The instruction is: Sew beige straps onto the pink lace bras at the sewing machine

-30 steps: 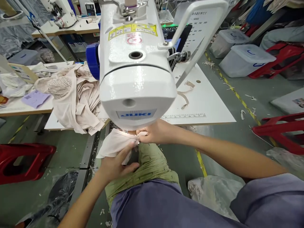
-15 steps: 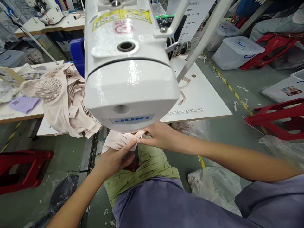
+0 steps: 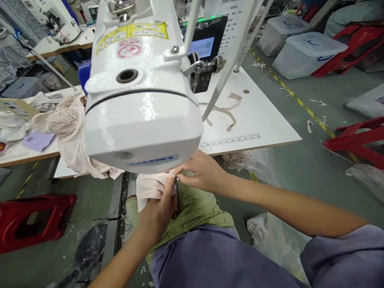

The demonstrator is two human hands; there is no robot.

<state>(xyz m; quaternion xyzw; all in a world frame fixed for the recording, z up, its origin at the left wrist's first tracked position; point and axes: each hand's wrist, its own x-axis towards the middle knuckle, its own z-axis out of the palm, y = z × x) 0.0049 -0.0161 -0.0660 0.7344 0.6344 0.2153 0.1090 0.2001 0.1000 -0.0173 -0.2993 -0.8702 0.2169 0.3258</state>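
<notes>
Below the head of a white sewing machine point(image 3: 144, 128), a piece of beige fabric point(image 3: 151, 187) is held over my lap. My left hand point(image 3: 159, 212) is closed on its near side, thumb pressed on top and fingers underneath. At the fabric's right corner, my right hand point(image 3: 204, 172) pinches a narrow folded edge between thumb and fingers. A small shiny bit shows between the two hands, too small to name. The machine head hides the fabric's far part and some of my right fingertips.
A heap of beige garments point(image 3: 81, 148) lies left of the machine, near a purple paper point(image 3: 39, 141). Loose beige straps point(image 3: 225, 112) and a printed ruler point(image 3: 231, 140) are on the white table point(image 3: 264, 124). Red stools point(image 3: 36, 220) and lidded plastic boxes point(image 3: 309, 54) stand around.
My left thumb has moved up to the fabric's corner, and the left hand is turned more upright. The fabric is drawn together there. The view has shifted, showing more of the table and control screen.
</notes>
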